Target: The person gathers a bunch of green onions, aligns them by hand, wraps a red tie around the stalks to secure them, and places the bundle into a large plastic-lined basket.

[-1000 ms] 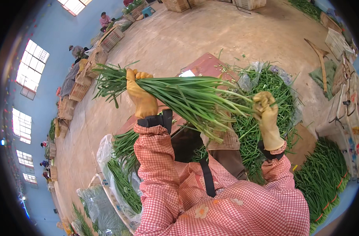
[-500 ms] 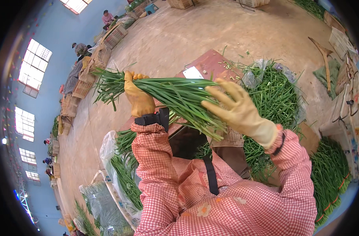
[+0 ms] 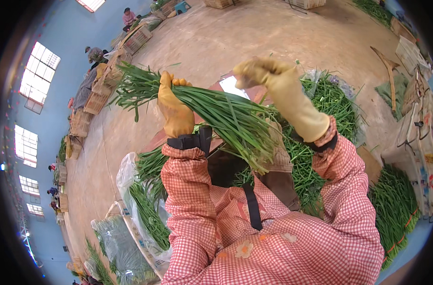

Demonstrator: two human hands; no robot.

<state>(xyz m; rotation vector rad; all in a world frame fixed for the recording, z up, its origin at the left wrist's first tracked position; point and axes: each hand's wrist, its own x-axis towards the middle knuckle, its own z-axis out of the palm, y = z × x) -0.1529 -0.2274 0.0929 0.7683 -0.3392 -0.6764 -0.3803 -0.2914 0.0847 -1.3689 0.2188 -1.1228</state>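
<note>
My left hand (image 3: 175, 111), in a yellow rubber glove, is closed round a bunch of garlic chives (image 3: 226, 111). The long flat green leaves lie slantwise, with one end fanning out beyond the fist and the other hanging down to the right. My right hand (image 3: 266, 76), also gloved, is raised above the bunch and apart from it. Its fingers look bent but are smeared by motion. A big loose heap of green stalks (image 3: 330, 109) lies to the right of my knees. More chives lie in a clear plastic bag (image 3: 126, 178) at my left.
A reddish board (image 3: 220, 88) with a white sheet (image 3: 234, 87) lies ahead on the floor. Tied greens (image 3: 394, 204) are stacked at the right, near a wooden-handled tool (image 3: 392, 85). A plastic-wrapped bundle (image 3: 119, 244) sits at lower left. Baskets (image 3: 100, 88) and people line the left wall.
My right hand has lifted up and away from the leaves, its spread fingers now bending. My left hand has tilted the bunch, its left end rising and its right end dropping slightly.
</note>
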